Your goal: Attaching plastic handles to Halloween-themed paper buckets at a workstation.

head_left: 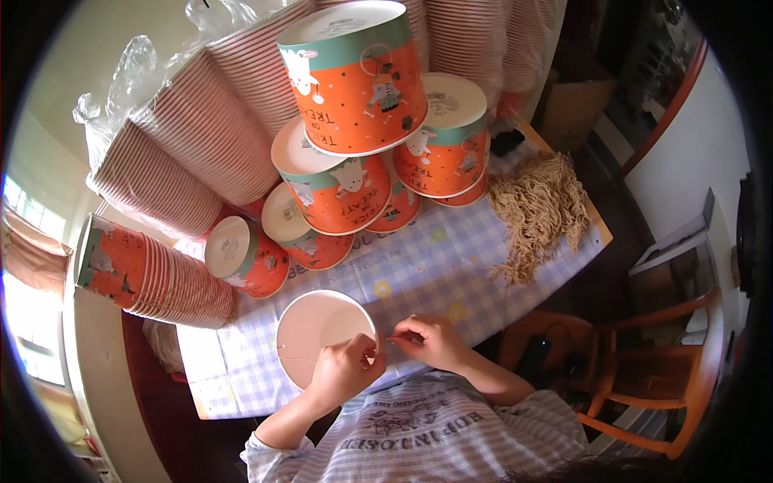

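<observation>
Head view: fingers of the left hand are pinched together on the near rim of a white-lined paper bucket, which lies on the counter with its open mouth turned up toward the camera. Fingers of the right hand are closed in a fine pinch just beside that rim, apparently on a thin string end; the string itself is too small to confirm there. A thin strand crosses the lower part of the bucket mouth.

Handling judgement: bucket is light, thin-walled paperboard, so it will dent under a hard squeeze. The rolled rim is the stiffest part and the sensible place to hold. String would be limp and slippery; a fingertip pinch close to its end suits it.

Surroundings: a pile of tan string pieces lies on the checked cloth to the right. Upturned orange printed buckets are stacked behind. Long nested sleeves of buckets lean at left. A wooden chair stands at right.
</observation>
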The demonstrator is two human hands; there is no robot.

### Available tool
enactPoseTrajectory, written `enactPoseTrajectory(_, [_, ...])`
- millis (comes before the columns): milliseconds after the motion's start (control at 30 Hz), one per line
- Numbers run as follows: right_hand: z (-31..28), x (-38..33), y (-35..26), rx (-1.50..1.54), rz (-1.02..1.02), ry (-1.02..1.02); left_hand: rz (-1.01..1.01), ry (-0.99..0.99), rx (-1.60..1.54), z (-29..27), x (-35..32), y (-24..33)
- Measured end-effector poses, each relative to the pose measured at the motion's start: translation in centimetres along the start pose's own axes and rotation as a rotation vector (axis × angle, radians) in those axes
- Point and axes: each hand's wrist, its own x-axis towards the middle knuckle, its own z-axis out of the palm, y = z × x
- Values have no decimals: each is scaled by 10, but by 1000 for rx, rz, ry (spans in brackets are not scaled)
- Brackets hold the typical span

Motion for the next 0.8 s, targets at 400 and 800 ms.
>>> enactPoseTrajectory(400, [26,21,-16,-89,-337,71,-138,135,-193,-19,-24,-2])
enactPoseTrajectory(800, [29,24,-17,-92,-316,61,-145,128,-238,-20,-26,-4])
